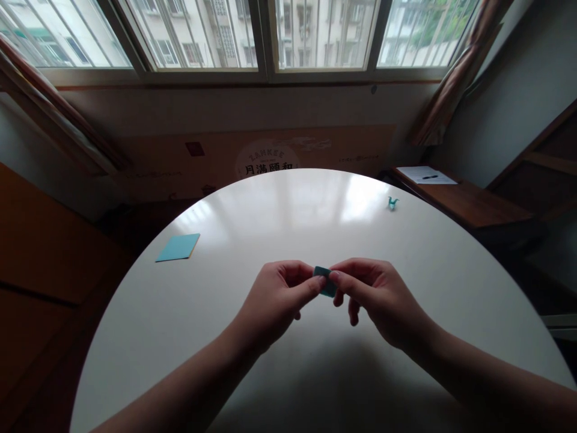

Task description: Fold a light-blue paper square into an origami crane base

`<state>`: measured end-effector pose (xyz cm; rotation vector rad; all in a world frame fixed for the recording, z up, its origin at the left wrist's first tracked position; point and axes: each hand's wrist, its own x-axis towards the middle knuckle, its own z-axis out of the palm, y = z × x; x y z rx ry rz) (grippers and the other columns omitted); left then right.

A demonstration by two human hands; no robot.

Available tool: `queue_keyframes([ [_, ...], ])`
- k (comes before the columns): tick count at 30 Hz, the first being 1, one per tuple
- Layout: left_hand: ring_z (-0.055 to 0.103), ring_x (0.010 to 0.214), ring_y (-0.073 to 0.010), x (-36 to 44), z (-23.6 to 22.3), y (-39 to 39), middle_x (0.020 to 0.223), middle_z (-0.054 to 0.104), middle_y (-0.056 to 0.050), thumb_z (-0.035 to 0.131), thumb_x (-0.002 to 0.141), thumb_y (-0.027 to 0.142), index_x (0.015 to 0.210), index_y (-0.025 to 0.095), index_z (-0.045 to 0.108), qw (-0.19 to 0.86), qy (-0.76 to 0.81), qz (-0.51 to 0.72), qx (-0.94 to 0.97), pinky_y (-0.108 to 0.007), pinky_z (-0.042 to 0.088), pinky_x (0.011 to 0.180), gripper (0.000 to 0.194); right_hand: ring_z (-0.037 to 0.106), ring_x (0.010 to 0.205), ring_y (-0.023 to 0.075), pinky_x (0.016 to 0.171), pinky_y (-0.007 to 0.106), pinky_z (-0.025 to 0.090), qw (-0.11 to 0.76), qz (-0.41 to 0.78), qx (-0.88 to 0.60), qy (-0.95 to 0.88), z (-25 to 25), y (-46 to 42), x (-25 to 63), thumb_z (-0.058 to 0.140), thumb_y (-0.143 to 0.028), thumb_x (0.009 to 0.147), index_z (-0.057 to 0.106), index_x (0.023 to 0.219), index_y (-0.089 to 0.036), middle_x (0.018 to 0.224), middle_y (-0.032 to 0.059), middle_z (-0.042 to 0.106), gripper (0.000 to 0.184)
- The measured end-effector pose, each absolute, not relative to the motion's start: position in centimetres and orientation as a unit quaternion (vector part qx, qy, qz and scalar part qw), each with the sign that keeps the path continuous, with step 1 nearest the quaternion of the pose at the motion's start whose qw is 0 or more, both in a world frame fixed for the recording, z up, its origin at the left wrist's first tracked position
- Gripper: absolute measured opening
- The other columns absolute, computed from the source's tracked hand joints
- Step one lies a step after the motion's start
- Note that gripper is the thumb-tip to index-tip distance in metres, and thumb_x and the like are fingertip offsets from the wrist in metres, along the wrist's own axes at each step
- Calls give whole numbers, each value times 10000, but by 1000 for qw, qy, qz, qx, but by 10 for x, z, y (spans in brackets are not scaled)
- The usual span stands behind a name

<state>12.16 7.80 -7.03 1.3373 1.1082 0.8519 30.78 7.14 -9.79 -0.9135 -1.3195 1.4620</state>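
A small folded piece of teal paper [325, 281] is held above the round white table [252, 216], pinched from both sides. My left hand [277, 297] grips its left edge with thumb and fingers closed. My right hand [376, 294] pinches its right edge the same way. Most of the paper is hidden behind my fingertips. A stack of blue square paper sheets [178, 247] lies flat on the table to the far left. A tiny folded teal paper crane [393, 202] stands near the table's far right rim.
A wooden side desk [469, 201] at the right carries a white sheet with a pen [426, 175]. A cardboard box with printed characters [265, 159] leans under the window behind the table. Wooden furniture stands at the left.
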Motion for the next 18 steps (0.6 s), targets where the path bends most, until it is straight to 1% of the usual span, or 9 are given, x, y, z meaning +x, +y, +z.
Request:
queue_keyframes([
  [3, 424, 516, -83, 121, -71, 79, 607, 551, -2, 776, 772, 376, 745, 131, 694, 609, 462, 365, 532, -158, 352, 429, 260, 595, 680, 163, 380, 179, 468, 461, 659, -340, -488, -99, 73, 306, 748, -394, 863, 769, 976, -176, 819, 75, 651, 246],
  [6, 394, 480, -74, 120, -72, 80, 547, 499, 20, 793, 767, 374, 719, 137, 686, 628, 458, 366, 511, -157, 343, 419, 264, 592, 689, 154, 373, 164, 466, 451, 687, -328, -465, -101, 75, 306, 755, -351, 859, 771, 981, -190, 836, 66, 643, 202],
  [12, 399, 481, -75, 120, -71, 79, 535, 489, 20, 789, 780, 364, 699, 144, 698, 623, 458, 361, 520, -154, 341, 416, 251, 593, 665, 153, 365, 159, 463, 455, 680, -332, -469, -101, 76, 308, 770, -327, 846, 776, 971, -185, 791, 65, 646, 189],
  [18, 391, 477, -77, 121, -68, 79, 518, 492, 20, 763, 806, 359, 740, 169, 747, 604, 457, 354, 549, -154, 335, 410, 202, 601, 657, 155, 376, 161, 464, 463, 661, -340, -483, -98, 75, 309, 782, -323, 835, 775, 950, -176, 772, 70, 658, 186],
])
